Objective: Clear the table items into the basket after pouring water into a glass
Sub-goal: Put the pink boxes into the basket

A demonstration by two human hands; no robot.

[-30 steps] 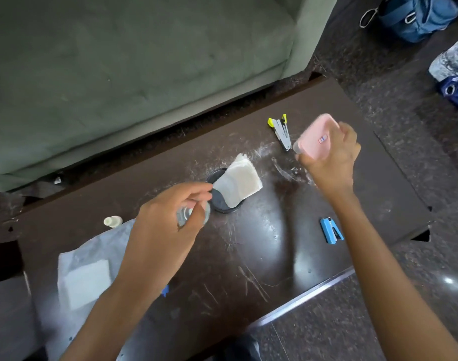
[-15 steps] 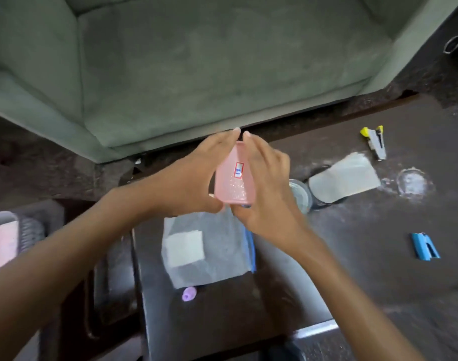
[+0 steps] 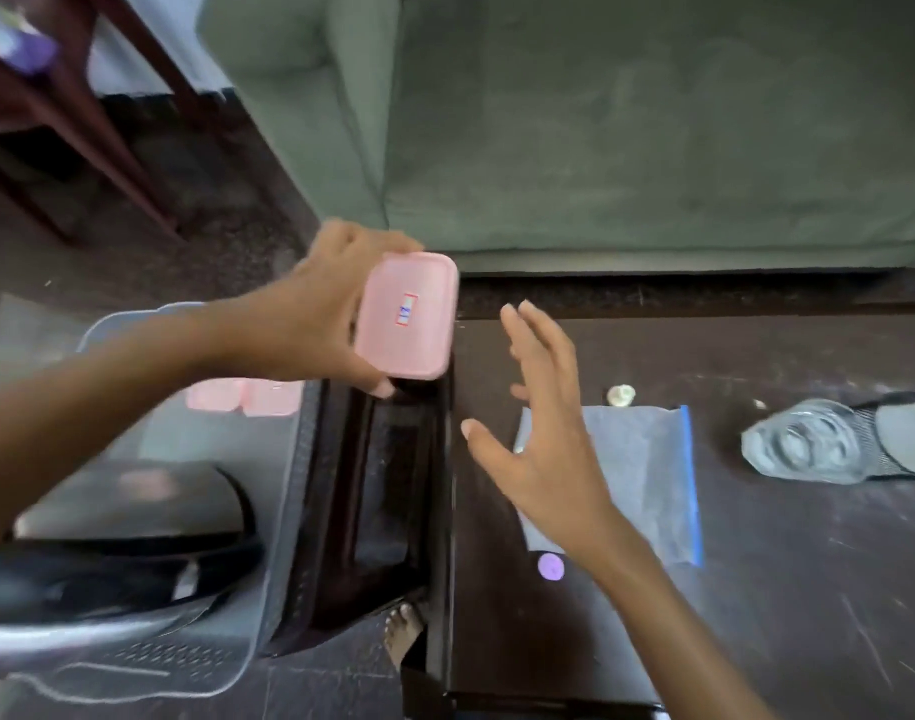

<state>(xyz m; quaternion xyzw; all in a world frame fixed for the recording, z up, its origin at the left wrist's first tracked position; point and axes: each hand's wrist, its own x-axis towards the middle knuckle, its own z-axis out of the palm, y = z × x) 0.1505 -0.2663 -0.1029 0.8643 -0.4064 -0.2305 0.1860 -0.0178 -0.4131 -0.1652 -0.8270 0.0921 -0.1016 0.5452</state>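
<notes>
The clearing step is in hand: the left hand (image 3: pixel 309 314) grips the pink rectangular plastic box (image 3: pixel 406 317) with a small label, fingers curled round its edges, in the air above the nine o'clock end of the dark scratched table (image 3: pixel 756 589). The right hand (image 3: pixel 538 433) hovers at the box's four o'clock, fingers spread and holding nothing. The next move, I judge, is to carry the box toward eight o'clock and lower it into the translucent grey plastic basket (image 3: pixel 283 511). Blur smears the basket's contents and the clear glass (image 3: pixel 803 449), so any water in it cannot be made out.

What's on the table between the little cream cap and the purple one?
Head view: the clear zip bag lies between the cream cap and purple cap, with the right hand over part of it.
</notes>
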